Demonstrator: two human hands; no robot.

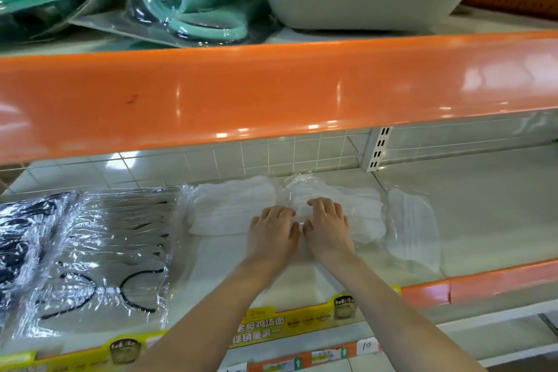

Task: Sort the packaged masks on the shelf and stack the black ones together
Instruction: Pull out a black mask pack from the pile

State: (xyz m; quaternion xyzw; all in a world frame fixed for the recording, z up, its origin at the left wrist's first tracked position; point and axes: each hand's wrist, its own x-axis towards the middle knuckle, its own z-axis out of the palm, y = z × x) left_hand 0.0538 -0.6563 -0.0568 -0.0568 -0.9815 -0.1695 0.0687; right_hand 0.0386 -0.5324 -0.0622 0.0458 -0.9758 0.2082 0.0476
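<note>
I see both hands mid-frame on the shelf [407,214]: left hand [271,231] and right hand [327,226] side by side, fingers curled onto a clear-wrapped white mask pack [359,211]. Grip unclear, can't tell. Black mask packs [21,238] lie at far left, grey packs [120,238] beside them.

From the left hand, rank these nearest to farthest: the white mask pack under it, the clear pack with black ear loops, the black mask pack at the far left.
1. White mask pack, touching the left hand.
2. Clear pack with black ear loops, to its left.
3. Black mask pack, far left edge.
</note>
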